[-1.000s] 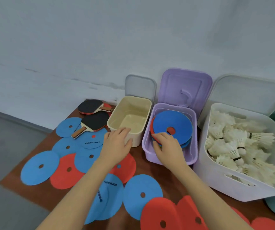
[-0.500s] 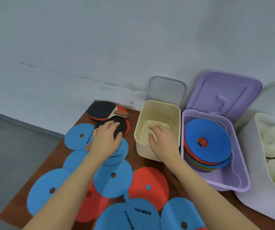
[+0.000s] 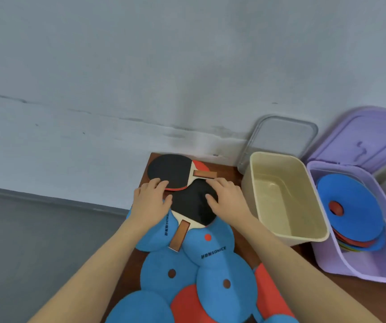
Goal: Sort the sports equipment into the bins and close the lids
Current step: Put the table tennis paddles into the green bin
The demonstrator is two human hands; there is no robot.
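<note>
Two table tennis paddles lie at the table's far left corner. The far paddle (image 3: 171, 170) has a black face with its handle pointing right. The near paddle (image 3: 193, 207) is black too, its wooden handle pointing toward me. My left hand (image 3: 151, 202) rests with fingertips on the far paddle's near edge and thumb against the near paddle's left side. My right hand (image 3: 225, 198) lies on the near paddle's right side, fingers spread. The cream bin (image 3: 254, 183) stands open to the right with nothing in it. The purple bin (image 3: 327, 257) holds stacked blue and red discs (image 3: 355, 210).
Several blue and red flat discs (image 3: 213, 255) overlap on the brown table (image 3: 230, 172) below my hands. A clear lid (image 3: 282, 134) and the purple lid (image 3: 368, 141) lean against the wall behind the bins. The table's left edge drops to a grey floor.
My view swung left. My right hand left the cream bin and came onto the near paddle. My left hand slid further up to the far paddle's edge.
</note>
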